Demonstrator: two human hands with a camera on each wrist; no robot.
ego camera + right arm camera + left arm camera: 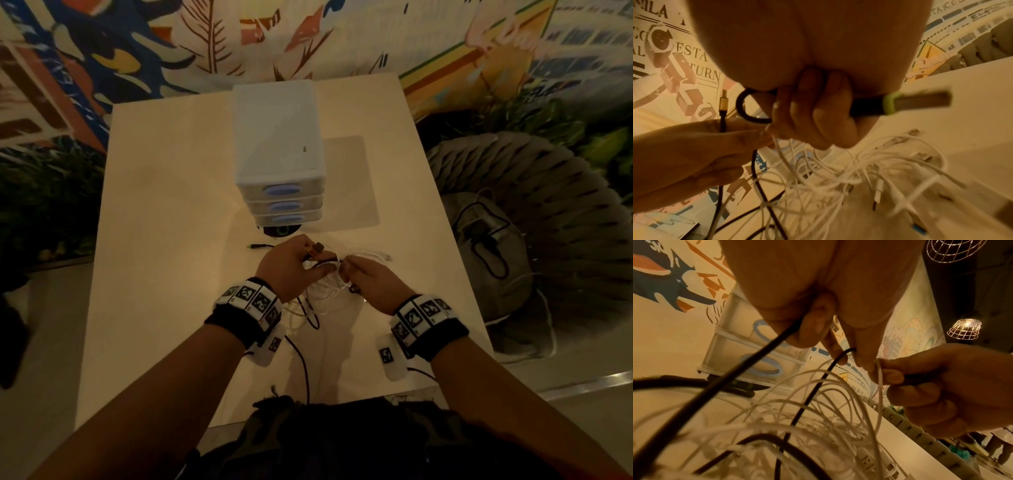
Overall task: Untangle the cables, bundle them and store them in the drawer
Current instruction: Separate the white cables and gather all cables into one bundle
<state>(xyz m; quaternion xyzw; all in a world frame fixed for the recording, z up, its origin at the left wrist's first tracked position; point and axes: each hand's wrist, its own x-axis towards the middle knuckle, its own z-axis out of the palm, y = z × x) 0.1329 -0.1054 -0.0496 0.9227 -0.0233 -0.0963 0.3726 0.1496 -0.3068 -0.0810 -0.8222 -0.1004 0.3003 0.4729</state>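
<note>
A tangle of white cables [329,291] and black cable [303,363] lies on the pale table [171,205], in front of a white three-drawer unit [279,144] whose drawers are closed. My left hand [291,265] pinches a black cable [807,402] with a gold plug [722,100]. My right hand [371,282] is curled round a black USB plug with a green ring [920,100], and its fingertips [892,378] also pinch a white strand [879,386]. The two hands almost touch above the white loops [859,170].
A loose green-tipped plug [255,246] lies left of my hands. A dark round object [281,231] sits under the drawer unit's front. A clear mat [352,181] lies to its right. A grey pleated seat [513,205] stands off the table's right edge.
</note>
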